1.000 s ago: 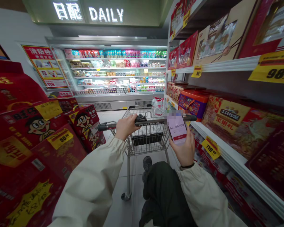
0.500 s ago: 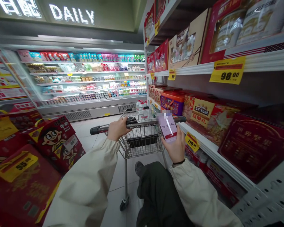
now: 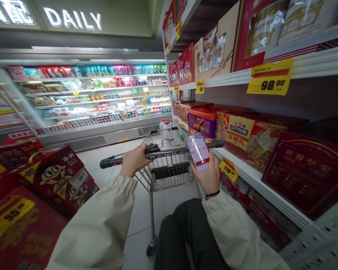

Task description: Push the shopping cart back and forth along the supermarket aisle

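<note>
Gripping the long dark handle [image 3: 171,151] of a silver wire shopping cart [image 3: 169,180] with the curled left hand [image 3: 133,161], holding a flat pink-screened phone [image 3: 198,153] in the right hand [image 3: 210,177].

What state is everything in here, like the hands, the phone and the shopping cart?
Left hand: closed around the shopping cart handle.
Right hand: holding the smartphone.
Smartphone: screen lit, showing digits, tilted.
Shopping cart: upright on its wheels on the tiled floor.
Refrigerated display case: lit, shelves stocked.
Red gift box: closed, on the right-hand shelf.
DAILY sign: lit.
</note>
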Tool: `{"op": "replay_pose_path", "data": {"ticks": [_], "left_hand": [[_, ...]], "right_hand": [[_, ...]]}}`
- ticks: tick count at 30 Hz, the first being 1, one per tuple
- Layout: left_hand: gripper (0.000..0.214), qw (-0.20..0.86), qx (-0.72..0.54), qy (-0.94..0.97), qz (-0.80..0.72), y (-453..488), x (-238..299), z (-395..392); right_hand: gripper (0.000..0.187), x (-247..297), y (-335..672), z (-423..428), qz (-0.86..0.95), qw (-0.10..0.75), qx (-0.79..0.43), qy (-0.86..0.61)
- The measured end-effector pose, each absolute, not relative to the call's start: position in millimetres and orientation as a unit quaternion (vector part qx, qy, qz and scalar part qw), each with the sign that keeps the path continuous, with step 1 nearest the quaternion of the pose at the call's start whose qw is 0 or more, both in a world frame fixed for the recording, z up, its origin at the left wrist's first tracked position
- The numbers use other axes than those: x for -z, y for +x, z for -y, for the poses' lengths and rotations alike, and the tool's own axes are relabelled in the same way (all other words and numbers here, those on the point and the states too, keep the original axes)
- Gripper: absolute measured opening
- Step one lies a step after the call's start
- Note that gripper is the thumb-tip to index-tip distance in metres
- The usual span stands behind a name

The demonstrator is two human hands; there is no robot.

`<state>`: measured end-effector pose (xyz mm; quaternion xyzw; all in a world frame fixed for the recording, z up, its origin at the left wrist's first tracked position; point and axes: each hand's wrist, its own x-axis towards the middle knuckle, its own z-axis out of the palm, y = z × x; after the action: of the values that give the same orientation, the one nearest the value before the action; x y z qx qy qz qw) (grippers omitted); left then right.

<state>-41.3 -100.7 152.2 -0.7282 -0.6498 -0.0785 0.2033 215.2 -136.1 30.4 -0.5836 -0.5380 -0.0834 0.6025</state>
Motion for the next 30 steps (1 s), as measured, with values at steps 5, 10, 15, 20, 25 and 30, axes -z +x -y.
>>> {"op": "replay_pose_path", "data": {"ticks": [5, 10, 15, 20, 25, 30], "left_hand": [[0.045, 0.206, 0.08, -0.719, 0.659, -42.3, -152.7, 102.8], [0.045, 0.205, 0.076, -0.713, 0.666, -44.5, -152.4, 108.5], [0.044, 0.213, 0.079, -0.699, 0.678, -49.1, -150.8, 114.7], [0.043, 0.214, 0.086, -0.698, 0.678, -54.7, -148.9, 118.9], [0.041, 0.207, 0.109, -0.703, 0.672, -62.9, -147.5, 121.0], [0.038, 0.204, 0.125, -0.704, 0.669, -70.2, -146.2, 123.1]], "right_hand": [[0.084, -24.1, 207.4, 124.2, 0.546, 0.598, 0.06, -0.583], [0.083, -23.3, 198.1, 120.0, 0.546, 0.604, 0.041, -0.579], [0.085, -27.4, 185.0, 120.9, 0.545, 0.607, 0.026, -0.578], [0.085, -33.1, 164.4, 119.1, 0.536, 0.615, 0.03, -0.578], [0.088, -42.4, 136.4, 110.8, 0.524, 0.64, 0.039, -0.561], [0.084, -43.8, 116.4, 104.6, 0.529, 0.658, 0.047, -0.534]]}}
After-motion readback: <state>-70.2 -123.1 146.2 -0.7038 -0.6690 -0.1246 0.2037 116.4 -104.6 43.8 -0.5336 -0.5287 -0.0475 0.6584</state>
